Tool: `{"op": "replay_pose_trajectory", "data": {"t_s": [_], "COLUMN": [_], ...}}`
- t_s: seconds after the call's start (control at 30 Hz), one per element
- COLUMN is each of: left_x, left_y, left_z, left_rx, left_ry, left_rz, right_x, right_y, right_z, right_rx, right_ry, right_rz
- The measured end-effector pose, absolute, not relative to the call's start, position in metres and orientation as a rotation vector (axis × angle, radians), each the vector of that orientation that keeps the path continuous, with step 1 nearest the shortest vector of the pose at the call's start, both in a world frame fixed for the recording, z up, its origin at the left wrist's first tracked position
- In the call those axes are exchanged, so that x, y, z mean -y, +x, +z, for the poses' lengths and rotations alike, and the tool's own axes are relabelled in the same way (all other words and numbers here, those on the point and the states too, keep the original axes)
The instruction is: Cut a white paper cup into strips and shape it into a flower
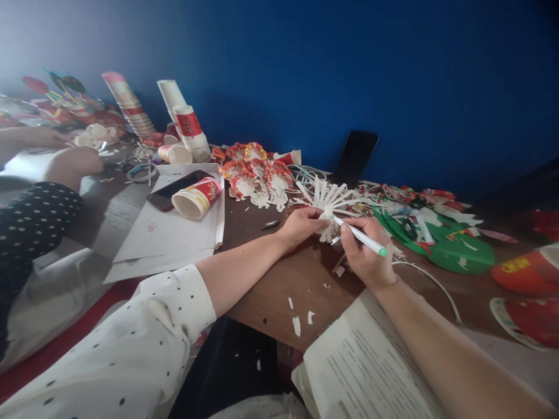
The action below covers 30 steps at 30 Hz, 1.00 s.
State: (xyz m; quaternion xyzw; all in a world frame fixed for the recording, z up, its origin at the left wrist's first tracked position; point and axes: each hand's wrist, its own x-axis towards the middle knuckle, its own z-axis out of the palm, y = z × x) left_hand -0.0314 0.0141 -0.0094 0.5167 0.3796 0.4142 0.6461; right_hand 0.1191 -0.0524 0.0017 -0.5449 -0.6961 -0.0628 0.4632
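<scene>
My left hand [302, 226] is closed on the edge of a paper cup cut into strips [329, 196], its white strips fanned outward. A white marker pen with a green end [364, 238] sits between the fingers and thumb of my right hand [369, 253]. The pen's tip points at the middle of the cut cup, close to my left fingertips; whether it touches the paper I cannot tell. Just left of my left hand lies a small dark pen-like piece [269, 224]. Paper scraps [296, 326] are scattered on the brown table [275, 297] below my hands.
Cut red-and-white cups [257, 174] are heaped behind my left hand. A phone [356, 154] leans against the blue wall. Green discs [463, 250] lie to the right. Leftward are a printed cup [196, 198], stacked cups [192, 131] and a co-worker's hands [74, 163].
</scene>
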Motion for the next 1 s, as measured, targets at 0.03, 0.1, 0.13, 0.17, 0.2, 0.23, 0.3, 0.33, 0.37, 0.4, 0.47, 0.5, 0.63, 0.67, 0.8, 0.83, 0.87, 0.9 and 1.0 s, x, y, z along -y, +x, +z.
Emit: {"op": "replay_pose_trajectory", "data": {"t_s": [0.03, 0.1, 0.13, 0.17, 0.2, 0.23, 0.3, 0.33, 0.37, 0.4, 0.47, 0.5, 0.63, 0.67, 0.8, 0.83, 0.87, 0.9, 1.0], "left_x": [-0.0143, -0.0145, -0.0146, -0.0147, -0.0148, -0.0148, -0.0147, -0.0146, -0.0144, -0.0142, -0.0136, -0.0133, -0.0124, -0.0125, -0.0147, -0.0155, -0.0162, -0.0168, -0.0177], "left_y": [-0.0315, -0.0319, -0.0321, -0.0323, -0.0324, -0.0324, -0.0320, -0.0316, -0.0312, -0.0309, -0.0304, -0.0304, -0.0310, -0.0312, -0.0313, -0.0313, -0.0313, -0.0313, -0.0317], "left_z": [-0.0097, -0.0102, -0.0105, -0.0108, -0.0112, -0.0116, -0.0123, -0.0124, -0.0124, -0.0121, -0.0113, -0.0108, -0.0100, -0.0102, -0.0124, -0.0130, -0.0134, -0.0138, -0.0146], "left_rx": [-0.862, -0.862, -0.859, -0.856, -0.850, -0.841, -0.826, -0.828, -0.835, -0.844, -0.862, -0.867, -0.867, -0.870, -0.913, -0.923, -0.928, -0.929, -0.914], "left_ry": [1.176, 1.170, 1.171, 1.177, 1.183, 1.187, 1.178, 1.164, 1.150, 1.138, 1.128, 1.130, 1.146, 1.152, 1.205, 1.219, 1.228, 1.232, 1.223], "left_rz": [0.942, 0.942, 0.942, 0.941, 0.943, 0.947, 0.961, 0.971, 0.981, 0.988, 0.991, 0.989, 0.968, 0.963, 0.939, 0.935, 0.932, 0.932, 0.936], "right_x": [0.0522, 0.0520, 0.0520, 0.0522, 0.0524, 0.0526, 0.0529, 0.0529, 0.0528, 0.0526, 0.0519, 0.0516, 0.0504, 0.0501, 0.0489, 0.0489, 0.0491, 0.0497, 0.0523], "right_y": [0.1194, 0.1196, 0.1196, 0.1194, 0.1191, 0.1187, 0.1181, 0.1179, 0.1178, 0.1177, 0.1176, 0.1174, 0.1170, 0.1172, 0.1197, 0.1204, 0.1210, 0.1214, 0.1215], "right_z": [0.0011, 0.0003, 0.0002, 0.0002, 0.0003, 0.0005, 0.0006, 0.0004, 0.0001, -0.0003, -0.0014, -0.0018, -0.0024, -0.0025, -0.0023, -0.0021, -0.0016, -0.0011, 0.0004], "right_rx": [1.720, 1.739, 1.745, 1.750, 1.754, 1.758, 1.764, 1.767, 1.771, 1.777, 1.785, 1.788, 1.782, 1.783, 1.780, 1.773, 1.762, 1.747, 1.733], "right_ry": [-1.338, -1.332, -1.332, -1.335, -1.340, -1.344, -1.348, -1.348, -1.349, -1.349, -1.347, -1.348, -1.393, -1.403, -1.404, -1.395, -1.386, -1.377, -1.348], "right_rz": [-0.162, -0.177, -0.180, -0.181, -0.180, -0.180, -0.184, -0.190, -0.195, -0.202, -0.221, -0.229, -0.230, -0.226, -0.190, -0.186, -0.190, -0.199, -0.231]}}
